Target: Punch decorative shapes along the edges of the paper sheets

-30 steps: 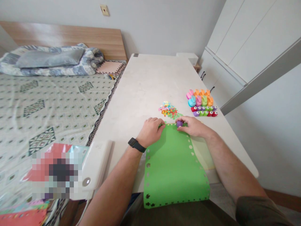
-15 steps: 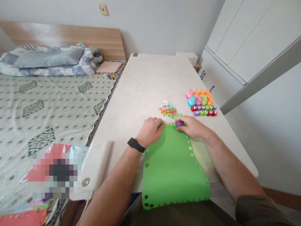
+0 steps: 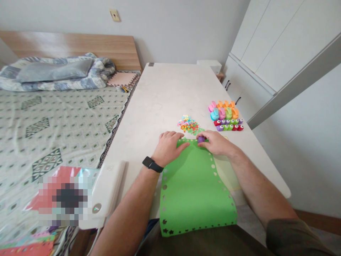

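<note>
A green foam sheet (image 3: 195,192) with punched holes along its edges lies on the white table (image 3: 170,92) and hangs over the near edge. My left hand (image 3: 169,147), with a black watch at the wrist, presses curled fingers on the sheet's far left corner. My right hand (image 3: 214,142) is closed on a small purple punch (image 3: 201,139) set on the sheet's far edge. Just beyond lies a pile of small colourful cut-out shapes (image 3: 189,125).
Rows of coloured punches (image 3: 226,117) stand at the table's right side. A white device (image 3: 105,193) sits at the near left corner. A bed (image 3: 53,117) with a folded quilt lies left; white cabinets (image 3: 266,53) stand right. Coloured sheets (image 3: 29,241) lie lower left.
The green sheet has slid slightly leftward under my hands. My left hand's fingers now lie over the corner of the sheet. The right hand stays on the purple punch.
</note>
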`<act>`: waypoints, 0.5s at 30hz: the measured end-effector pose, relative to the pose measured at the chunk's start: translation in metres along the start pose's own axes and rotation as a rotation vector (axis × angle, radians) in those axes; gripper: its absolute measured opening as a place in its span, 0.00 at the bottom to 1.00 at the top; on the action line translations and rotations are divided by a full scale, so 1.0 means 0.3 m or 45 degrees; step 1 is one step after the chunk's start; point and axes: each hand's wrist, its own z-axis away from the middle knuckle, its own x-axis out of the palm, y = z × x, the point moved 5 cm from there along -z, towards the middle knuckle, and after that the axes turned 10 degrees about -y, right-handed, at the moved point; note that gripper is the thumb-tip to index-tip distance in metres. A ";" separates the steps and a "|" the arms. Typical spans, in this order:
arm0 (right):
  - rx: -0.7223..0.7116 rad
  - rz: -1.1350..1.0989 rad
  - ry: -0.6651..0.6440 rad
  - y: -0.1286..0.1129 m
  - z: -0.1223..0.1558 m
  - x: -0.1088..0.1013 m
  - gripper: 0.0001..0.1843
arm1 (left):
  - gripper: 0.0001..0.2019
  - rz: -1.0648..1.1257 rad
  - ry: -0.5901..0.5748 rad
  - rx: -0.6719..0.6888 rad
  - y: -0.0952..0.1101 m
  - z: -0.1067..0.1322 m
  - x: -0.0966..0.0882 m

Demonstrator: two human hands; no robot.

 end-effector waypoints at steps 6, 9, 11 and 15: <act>-0.050 0.048 0.023 -0.012 -0.004 -0.002 0.12 | 0.23 -0.066 -0.039 0.091 0.060 -0.031 0.016; -0.046 0.065 0.023 -0.007 -0.006 0.000 0.12 | 0.21 -0.080 -0.092 0.109 0.071 -0.044 0.036; -0.042 0.061 0.015 -0.003 -0.007 0.003 0.12 | 0.18 -0.081 -0.114 0.110 0.070 -0.048 0.045; -0.064 0.045 -0.001 -0.006 -0.006 0.010 0.14 | 0.11 -0.059 -0.148 0.100 0.060 -0.050 0.059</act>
